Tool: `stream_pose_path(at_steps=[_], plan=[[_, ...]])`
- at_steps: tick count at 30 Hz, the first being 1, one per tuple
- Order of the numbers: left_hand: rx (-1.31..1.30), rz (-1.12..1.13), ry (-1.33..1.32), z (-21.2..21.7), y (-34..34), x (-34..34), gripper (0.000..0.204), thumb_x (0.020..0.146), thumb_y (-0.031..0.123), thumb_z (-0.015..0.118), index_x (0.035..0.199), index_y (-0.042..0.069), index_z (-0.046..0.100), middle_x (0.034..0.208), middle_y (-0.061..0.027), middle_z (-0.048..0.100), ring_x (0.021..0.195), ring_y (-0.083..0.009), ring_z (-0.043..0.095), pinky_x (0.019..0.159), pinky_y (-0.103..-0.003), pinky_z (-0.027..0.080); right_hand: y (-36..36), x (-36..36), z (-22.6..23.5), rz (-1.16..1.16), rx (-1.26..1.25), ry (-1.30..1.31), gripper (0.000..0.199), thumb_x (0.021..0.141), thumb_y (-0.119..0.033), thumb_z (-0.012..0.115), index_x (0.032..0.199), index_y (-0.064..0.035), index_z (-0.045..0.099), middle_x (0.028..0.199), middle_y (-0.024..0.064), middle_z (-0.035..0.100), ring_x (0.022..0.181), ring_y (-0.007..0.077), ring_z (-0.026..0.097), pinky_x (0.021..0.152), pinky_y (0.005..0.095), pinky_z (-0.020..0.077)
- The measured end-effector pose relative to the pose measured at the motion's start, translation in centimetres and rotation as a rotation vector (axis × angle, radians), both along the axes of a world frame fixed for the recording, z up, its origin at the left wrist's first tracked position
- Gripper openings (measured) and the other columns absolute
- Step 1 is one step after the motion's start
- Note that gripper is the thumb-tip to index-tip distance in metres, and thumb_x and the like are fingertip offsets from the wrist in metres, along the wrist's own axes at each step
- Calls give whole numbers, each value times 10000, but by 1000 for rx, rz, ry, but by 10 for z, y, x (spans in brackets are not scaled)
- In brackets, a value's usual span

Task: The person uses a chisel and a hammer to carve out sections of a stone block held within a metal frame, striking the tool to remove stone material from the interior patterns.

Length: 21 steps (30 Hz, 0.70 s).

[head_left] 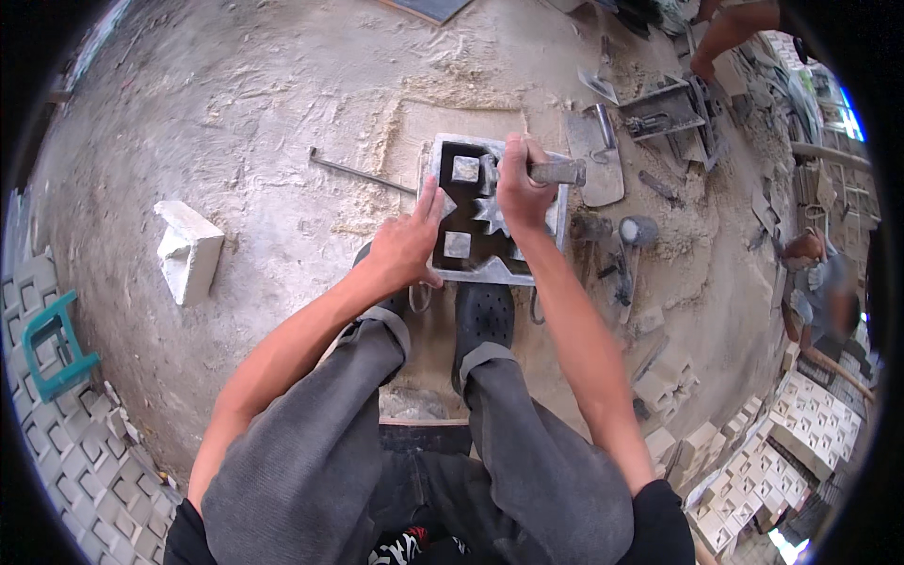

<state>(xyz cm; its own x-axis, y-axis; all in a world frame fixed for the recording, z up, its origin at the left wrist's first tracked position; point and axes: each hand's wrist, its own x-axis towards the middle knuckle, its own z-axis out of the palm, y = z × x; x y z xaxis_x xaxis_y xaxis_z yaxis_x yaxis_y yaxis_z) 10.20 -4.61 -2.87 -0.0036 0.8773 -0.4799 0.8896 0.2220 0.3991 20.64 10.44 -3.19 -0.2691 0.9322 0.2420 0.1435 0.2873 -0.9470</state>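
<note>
A rectangular grey metal mould (499, 277) lies on the ground between my feet, with square blocks and a star-shaped piece inside. My left hand (407, 242) rests on its left rim, fingers stretched out forward and thumb near the front corner. Over the right part of the mould, my right hand (524, 193) is wrapped round a short grey tool (563, 172) with a blunt end poking out to the right. Its other end is partly hidden, so its exact kind does not show. A thin bent metal rod (363, 175) reaches the mould's left side.
Right of the mould lie a flat trowel (600, 179), a mallet (637, 232) and a tray-like frame (664, 111). A broken white block (193, 250) and a teal stool (58, 347) are at left. Patterned blocks (753, 471) are stacked at right, where another person (829, 292) works.
</note>
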Motion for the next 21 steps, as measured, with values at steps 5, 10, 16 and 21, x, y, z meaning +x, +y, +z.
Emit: stream_pose_path(at_steps=[5,10,16,21], plan=[[-40,6,47,-4,-5,-5,1405,432,446,934,1487,-64,159,1582,-267,82,1073,-416,623,844,-449,538,8,-22,44,-151,-337,184,364,945,-137,553,618,-30,436,600,-57,398,598,44,373,510,292,317],[14,-10,21,-3,4,6,1404,429,451,934,1484,-66,166,1581,-266,93,1078,-413,623,852,-450,536,4,10,-12,-163,-79,151,406,963,-207,579,629,-14,450,578,-12,444,604,74,410,543,306,344],[-32,6,53,-2,-7,-5,1405,416,453,934,1478,-72,178,1579,-270,93,1081,-418,619,856,-447,534,4,-16,40,-165,-344,136,388,971,-189,549,646,1,455,592,-8,457,592,74,400,526,309,328],[-16,-15,50,-1,0,2,1401,420,465,930,1475,-75,183,1577,-274,96,1090,-419,614,859,-442,533,-21,4,1,-146,-20,-20,383,988,-209,523,677,11,483,571,116,483,531,190,454,519,363,347]])
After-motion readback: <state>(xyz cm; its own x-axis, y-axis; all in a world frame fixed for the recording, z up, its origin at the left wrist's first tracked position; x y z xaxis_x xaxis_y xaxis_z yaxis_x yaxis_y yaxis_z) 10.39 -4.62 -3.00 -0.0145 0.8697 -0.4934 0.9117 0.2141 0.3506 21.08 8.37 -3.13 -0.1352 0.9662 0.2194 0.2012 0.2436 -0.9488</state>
